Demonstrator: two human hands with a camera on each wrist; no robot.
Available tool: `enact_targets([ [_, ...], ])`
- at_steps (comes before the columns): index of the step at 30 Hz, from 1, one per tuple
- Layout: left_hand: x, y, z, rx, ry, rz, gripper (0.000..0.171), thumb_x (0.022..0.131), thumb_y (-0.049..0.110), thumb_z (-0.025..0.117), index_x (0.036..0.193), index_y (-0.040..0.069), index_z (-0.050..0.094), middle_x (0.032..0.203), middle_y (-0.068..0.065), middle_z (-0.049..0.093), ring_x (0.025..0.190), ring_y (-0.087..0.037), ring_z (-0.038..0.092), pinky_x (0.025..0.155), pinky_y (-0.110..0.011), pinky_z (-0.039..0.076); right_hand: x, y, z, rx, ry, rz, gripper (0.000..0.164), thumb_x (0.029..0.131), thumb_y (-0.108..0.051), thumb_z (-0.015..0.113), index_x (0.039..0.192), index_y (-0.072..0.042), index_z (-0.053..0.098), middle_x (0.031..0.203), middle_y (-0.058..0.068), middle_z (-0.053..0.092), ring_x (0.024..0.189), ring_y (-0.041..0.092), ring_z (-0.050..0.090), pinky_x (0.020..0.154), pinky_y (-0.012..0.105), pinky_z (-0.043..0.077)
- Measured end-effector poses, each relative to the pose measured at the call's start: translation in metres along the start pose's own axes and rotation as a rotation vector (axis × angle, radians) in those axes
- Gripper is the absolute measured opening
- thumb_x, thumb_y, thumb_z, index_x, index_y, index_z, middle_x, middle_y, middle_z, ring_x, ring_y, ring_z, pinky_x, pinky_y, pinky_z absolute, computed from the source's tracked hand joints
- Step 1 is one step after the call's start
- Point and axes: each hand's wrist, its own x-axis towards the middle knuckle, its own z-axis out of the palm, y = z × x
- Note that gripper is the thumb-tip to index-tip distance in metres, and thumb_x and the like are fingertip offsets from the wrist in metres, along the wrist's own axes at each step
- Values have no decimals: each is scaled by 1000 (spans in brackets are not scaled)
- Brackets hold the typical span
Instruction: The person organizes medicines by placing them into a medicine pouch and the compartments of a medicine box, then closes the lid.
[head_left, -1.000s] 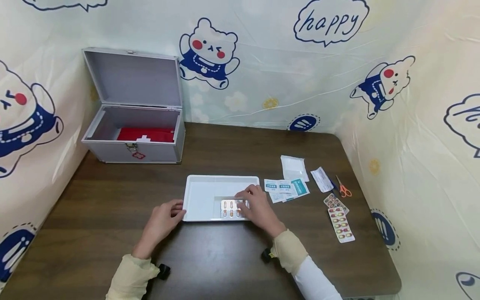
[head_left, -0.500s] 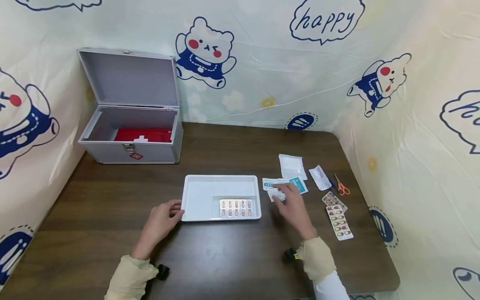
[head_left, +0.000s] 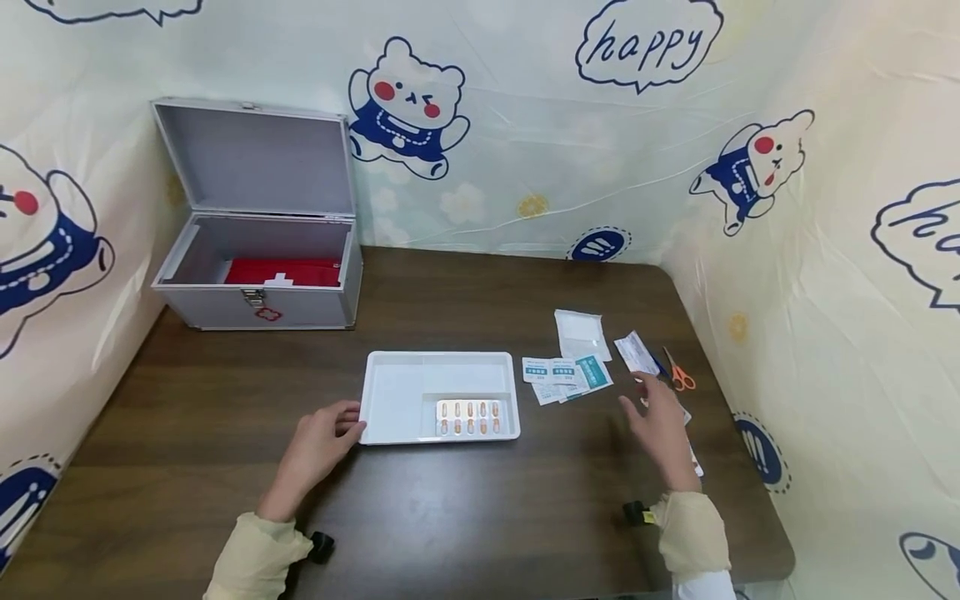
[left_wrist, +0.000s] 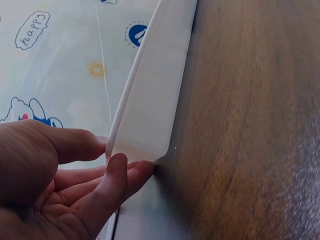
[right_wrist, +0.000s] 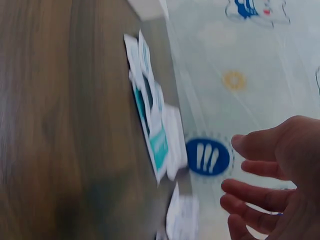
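Note:
At the front left corner of a white plastic tray [head_left: 393, 398], my left hand [head_left: 318, 446] holds the edge. In the left wrist view the thumb [left_wrist: 85, 145] meets the rim and the curled fingertips touch the side wall. One capsule blister pack [head_left: 470, 418] lies in the tray's front right compartment. My right hand [head_left: 662, 429] hovers at the right with its fingers apart and nothing in them. It covers most of the two blister packs on the table there; an edge of one pack [head_left: 697, 462] shows beside it.
Flat packets [head_left: 573, 379], a white pouch [head_left: 581, 333], another packet [head_left: 636, 354] and orange-handled scissors [head_left: 681, 377] lie right of the tray. An open silver case [head_left: 262, 304] with a red pouch [head_left: 285, 272] inside stands at the back left. Printed sheets hang around the table.
My right hand has let go of the capsule blister pack in the tray and moved right, past the packets, to above the other blister packs. The left hand has stayed at the tray corner.

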Motion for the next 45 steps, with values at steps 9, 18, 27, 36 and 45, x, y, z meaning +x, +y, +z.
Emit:
enact_targets([
  [9, 2, 2, 1, 5, -11, -3, 36, 95, 9, 64, 126, -10, 60, 114, -26, 70, 104, -38, 70, 87, -48, 59, -25, 64, -38, -86, -114, 343, 63, 95, -21, 63, 139, 16, 37, 122, 41, 53, 108, 53, 54, 89, 64, 46],
  [18, 3, 4, -1, 13, 5, 5, 36, 95, 9, 64, 126, -10, 60, 114, -27, 70, 103, -38, 70, 87, -49, 58, -36, 90, -34, -81, -216, 504, 71, 97, -31, 60, 139, 20, 34, 130, 44, 45, 115, 55, 49, 96, 64, 44],
  [27, 3, 8, 0, 3, 2, -8, 36, 95, 9, 64, 126, -9, 61, 114, -26, 70, 104, -38, 70, 88, -49, 58, -35, 93, -30, -45, -230, 523, 65, 92, -33, 68, 124, 20, 49, 115, 39, 56, 98, 46, 54, 87, 59, 47],
  [36, 3, 10, -2, 0, 10, -8, 35, 95, 9, 64, 125, -10, 61, 114, -27, 70, 104, -39, 70, 88, -50, 58, -33, 87, -32, 55, -218, 546, 55, 92, -28, 67, 116, 13, 40, 95, 28, 56, 84, 37, 57, 68, 42, 49],
  [45, -1, 7, -2, 20, -11, -31, 36, 94, 9, 65, 124, -11, 60, 112, -27, 70, 103, -39, 70, 88, -50, 58, -43, 80, -24, 74, -217, 460, 53, 94, -15, 58, 131, 15, 35, 115, 40, 53, 97, 46, 55, 83, 55, 48],
])
